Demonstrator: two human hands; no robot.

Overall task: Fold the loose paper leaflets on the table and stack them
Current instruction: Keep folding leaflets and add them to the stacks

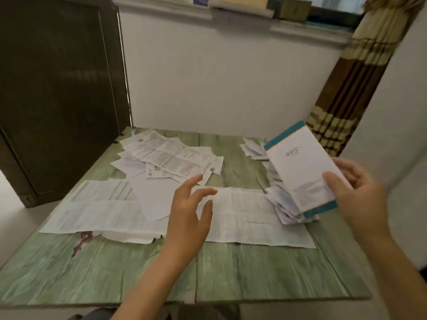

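Right hand [355,192] grips leaflet [302,167]; upright, tilted left.

One wide-angle camera sat on the person's head, above the near edge of the table [254,273], looking forward and down. It was close over the tabletop and faced the white wall [219,77] beyond the far edge, with a curtain [346,88] at the right
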